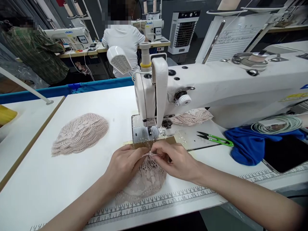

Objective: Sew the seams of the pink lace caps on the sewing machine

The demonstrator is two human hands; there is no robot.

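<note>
A pale pink lace piece lies on the white table in front of the sewing machine. My left hand pinches its gathered upper edge from the left. From the right, my right hand pinches the same edge with thumb and forefinger, close beside the left fingertips. Both hands are just in front of the needle area, over a brown plate. Fine threads run from the lace toward the machine. The fingers hide part of the gathered edge.
Stacked lace pieces lie at the left, more lace behind the machine head. Green-handled snips, a blue cloth and a phone are at the right. Two people sit at machines beyond.
</note>
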